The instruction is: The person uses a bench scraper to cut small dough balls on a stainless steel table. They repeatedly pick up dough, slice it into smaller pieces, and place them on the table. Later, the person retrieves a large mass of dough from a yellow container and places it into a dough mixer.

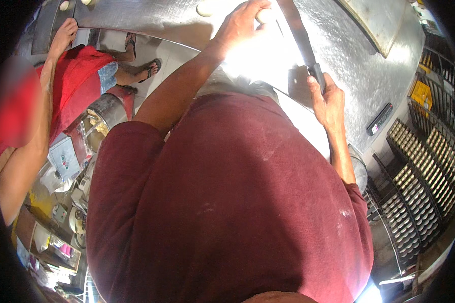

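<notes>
My left hand [242, 24] is over the metal worktable at the top of the head view. Its thumb and fingers close around a pale round piece, likely dough [264, 16]. To its left, a second pale piece [204, 8] lies on the table, cut off by glare. My right hand [329, 99] grips the black handle of a long knife [299, 34]. The broad blade points away from me over the table, and its tip runs out of the frame. Strong glare washes out the surface between my two hands.
The steel worktable [349, 68] bears a remote control [380, 119] and a pale board [383, 22]. Racks with filled trays [413, 212] stand at the right. At the left, a person in red [72, 91] rests a hand on the table edge, near a mixer drum [108, 113].
</notes>
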`<action>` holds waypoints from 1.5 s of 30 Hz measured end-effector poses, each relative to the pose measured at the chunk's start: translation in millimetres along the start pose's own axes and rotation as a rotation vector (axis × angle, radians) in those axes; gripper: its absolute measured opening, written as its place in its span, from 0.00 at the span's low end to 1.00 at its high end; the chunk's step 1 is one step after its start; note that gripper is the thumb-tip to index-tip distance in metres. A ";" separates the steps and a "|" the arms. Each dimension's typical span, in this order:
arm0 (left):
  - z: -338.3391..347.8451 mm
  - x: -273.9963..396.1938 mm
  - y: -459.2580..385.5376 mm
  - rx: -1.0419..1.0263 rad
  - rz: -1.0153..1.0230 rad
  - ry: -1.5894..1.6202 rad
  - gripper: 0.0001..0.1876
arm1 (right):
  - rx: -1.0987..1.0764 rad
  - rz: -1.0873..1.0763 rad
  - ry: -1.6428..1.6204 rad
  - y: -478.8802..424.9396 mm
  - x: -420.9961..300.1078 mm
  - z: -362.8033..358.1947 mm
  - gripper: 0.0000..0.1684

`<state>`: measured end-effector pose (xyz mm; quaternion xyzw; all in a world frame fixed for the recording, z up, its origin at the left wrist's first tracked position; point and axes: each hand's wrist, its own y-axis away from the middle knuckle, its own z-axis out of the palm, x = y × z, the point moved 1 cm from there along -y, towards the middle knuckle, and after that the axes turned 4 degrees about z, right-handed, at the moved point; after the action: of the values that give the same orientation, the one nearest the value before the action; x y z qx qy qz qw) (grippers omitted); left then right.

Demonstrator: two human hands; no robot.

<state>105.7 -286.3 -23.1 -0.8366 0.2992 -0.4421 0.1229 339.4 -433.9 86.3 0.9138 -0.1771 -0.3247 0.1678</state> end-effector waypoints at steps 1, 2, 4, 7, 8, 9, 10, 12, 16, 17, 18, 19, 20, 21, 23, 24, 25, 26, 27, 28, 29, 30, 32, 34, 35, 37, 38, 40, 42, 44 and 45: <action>2.3 -1.6 3.1 0.012 -0.073 0.075 0.32 | 0.010 -0.006 -0.004 3.5 1.7 2.6 0.21; 4.4 -3.2 6.4 0.025 -0.147 0.148 0.31 | 0.019 -0.014 -0.007 6.3 2.4 5.8 0.20; 4.6 -0.8 6.8 0.049 -0.201 0.220 0.28 | -0.008 0.020 0.004 10.8 -3.1 8.1 0.20; 1.6 4.3 5.1 0.075 -0.174 0.221 0.23 | -0.020 0.040 0.003 10.7 -1.0 17.4 0.21; 1.0 5.9 4.6 0.072 -0.190 0.227 0.22 | -0.027 0.037 0.006 10.5 0.1 18.4 0.21; -0.3 6.6 3.9 0.072 -0.206 0.232 0.20 | -0.035 0.033 0.011 9.8 0.2 19.3 0.21; -1.7 7.3 3.1 0.075 -0.183 0.209 0.19 | -0.042 0.029 0.015 8.7 0.2 20.1 0.22; -3.6 8.6 2.4 0.078 -0.137 0.165 0.18 | -0.051 0.012 0.017 4.5 0.5 21.4 0.23; -0.5 5.2 3.4 0.051 -0.201 0.223 0.17 | -0.009 -0.059 -0.032 -20.7 -11.8 38.2 0.25; -1.0 5.8 2.4 0.058 -0.189 0.233 0.17 | -0.011 -0.050 -0.032 -25.6 -16.2 40.9 0.25; -2.0 5.9 1.8 0.068 -0.179 0.239 0.17 | -0.016 -0.047 -0.032 -31.3 -21.3 42.4 0.25; -1.0 4.6 3.1 0.056 -0.192 0.257 0.18 | -0.020 -0.043 -0.033 -34.3 -24.9 41.5 0.26; 0.9 2.5 5.5 0.043 -0.206 0.275 0.19 | -0.037 -0.015 -0.031 -31.6 -25.0 36.3 0.24; 1.8 0.4 6.2 0.035 -0.221 0.299 0.20 | -0.038 -0.011 -0.027 -26.0 -21.9 31.0 0.24; -5.5 16.0 -4.8 0.121 -0.063 0.085 0.22 | -0.039 -0.004 -0.021 -10.9 -9.2 18.0 0.22; -8.3 23.1 -7.1 0.163 0.014 -0.020 0.24 | -0.031 0.010 -0.016 -2.0 -6.1 13.0 0.22; -4.8 18.7 -3.4 0.123 -0.049 0.082 0.25 | -0.025 0.014 -0.028 4.5 -5.0 11.6 0.22; 0.6 10.1 3.0 0.083 -0.111 0.183 0.26 | -0.019 0.018 -0.039 9.8 -3.6 11.0 0.22; 0.2 8.6 2.4 0.039 -0.170 0.283 0.27 | -0.010 0.021 -0.055 12.1 -2.6 11.6 0.22; -0.5 8.9 3.2 0.035 -0.185 0.251 0.26 | -0.009 0.029 -0.053 13.1 -3.7 13.2 0.22; -1.6 10.3 4.7 0.031 -0.201 0.219 0.26 | -0.009 0.037 -0.051 13.9 -6.0 15.6 0.21; -2.9 12.3 4.5 0.025 -0.218 0.188 0.26 | -0.009 0.047 -0.048 14.6 -7.0 17.3 0.21; -0.7 8.7 4.8 0.050 -0.181 0.156 0.25 | -0.024 0.030 -0.022 12.8 -1.3 23.6 0.21; -1.3 8.2 5.4 0.061 -0.167 0.151 0.24 | -0.050 0.037 -0.012 12.1 0.2 25.6 0.21; -1.5 8.0 5.6 0.059 -0.171 0.164 0.23 | -0.067 0.056 -0.016 13.2 -1.1 24.0 0.21; -3.4 9.8 3.8 0.048 -0.178 0.189 0.21 | -0.087 0.076 -0.013 12.4 -3.4 22.1 0.22; -5.0 11.3 3.6 0.040 -0.185 0.198 0.20 | -0.095 0.076 -0.005 10.7 -4.8 22.0 0.23; -5.7 10.6 3.1 0.022 -0.176 0.201 0.19 | -0.067 0.035 -0.006 4.1 -6.4 26.6 0.24; -4.3 4.4 3.0 0.005 -0.151 0.187 0.19 | -0.004 -0.050 -0.022 -13.8 -8.4 39.5 0.24; -3.9 3.9 2.9 -0.004 -0.156 0.193 0.19 | -0.045 -0.025 -0.072 -27.4 -16.7 44.5 0.25; -5.9 4.8 0.0 -0.006 -0.156 0.194 0.20 | -0.064 -0.016 -0.098 -32.3 -21.3 43.4 0.25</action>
<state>103.0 -288.8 -16.5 -0.8111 0.2449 -0.5283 0.0561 302.5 -404.6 52.2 0.8925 -0.1671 -0.3759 0.1853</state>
